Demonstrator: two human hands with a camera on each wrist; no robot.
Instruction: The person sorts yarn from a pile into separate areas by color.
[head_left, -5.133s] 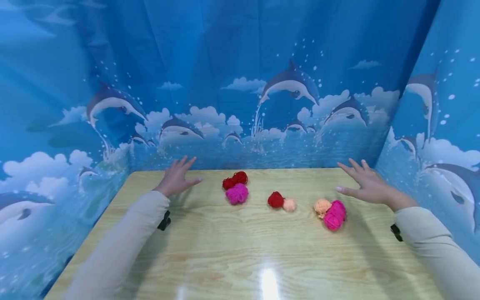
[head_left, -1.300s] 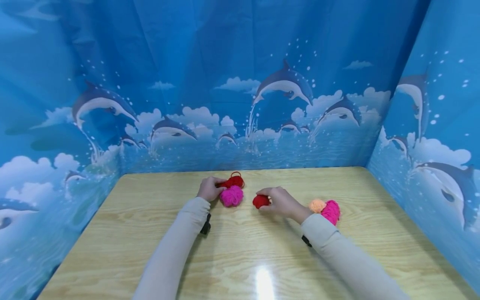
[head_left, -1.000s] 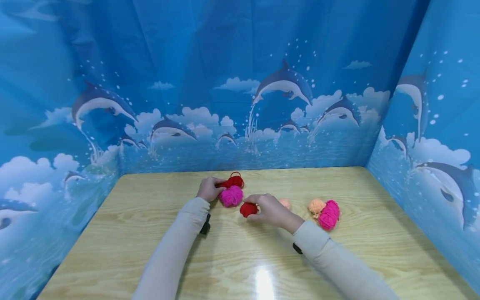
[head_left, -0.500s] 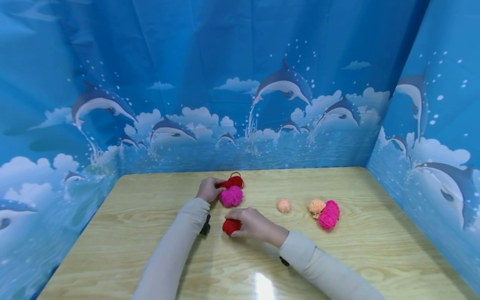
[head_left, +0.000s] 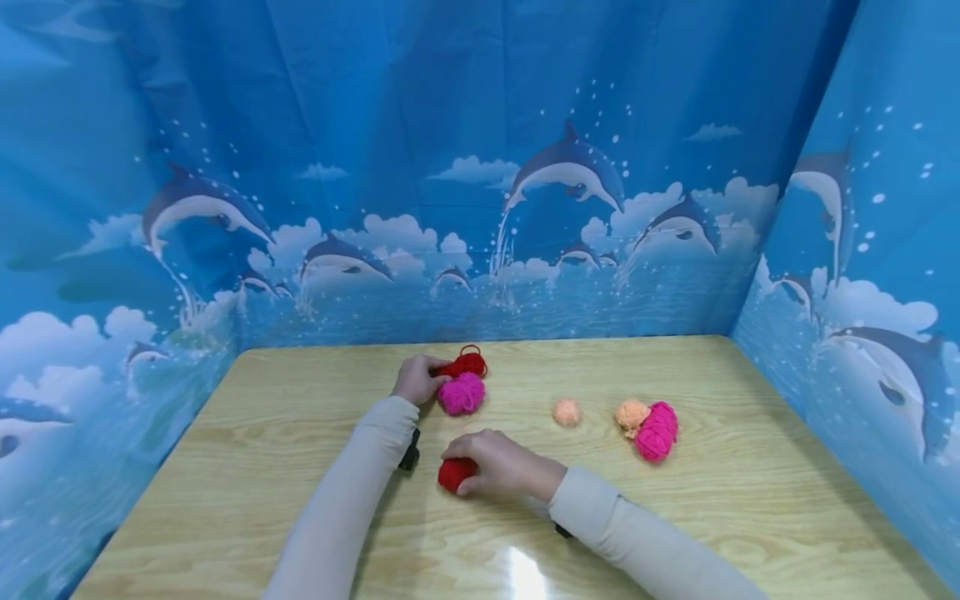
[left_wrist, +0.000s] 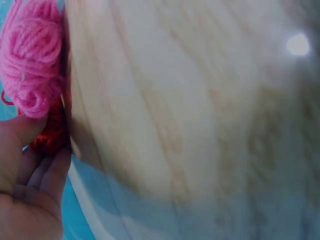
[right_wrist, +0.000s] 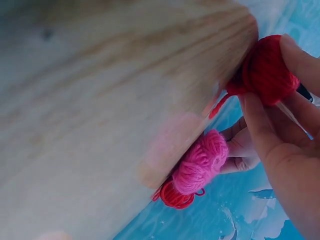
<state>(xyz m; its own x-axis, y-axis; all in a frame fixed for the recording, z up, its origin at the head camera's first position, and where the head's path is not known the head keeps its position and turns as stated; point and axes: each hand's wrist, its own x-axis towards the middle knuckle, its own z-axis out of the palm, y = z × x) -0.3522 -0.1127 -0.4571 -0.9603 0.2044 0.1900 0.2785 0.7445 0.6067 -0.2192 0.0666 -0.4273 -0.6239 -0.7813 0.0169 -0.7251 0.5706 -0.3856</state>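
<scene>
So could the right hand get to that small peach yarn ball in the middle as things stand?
Probably yes, once freed: the right hand grips a red yarn ball, while the small peach yarn ball lies alone on the bare wooden table, nothing between them.

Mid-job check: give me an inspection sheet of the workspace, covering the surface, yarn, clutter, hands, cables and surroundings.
Surface: light wooden table with a glare spot near the front edge.
Job's things: small red yarn ball on the table under the right hand; red yarn bundle with a pink yarn ball touching it at the back.
Clutter: small peach ball lying alone; peach ball touching a pink ball to the right.
Hands: right hand grips the small red yarn ball; left hand holds the red yarn bundle.
Cables: nothing seen; only dark wrist straps.
Surroundings: blue dolphin-print curtain on three sides.
</scene>
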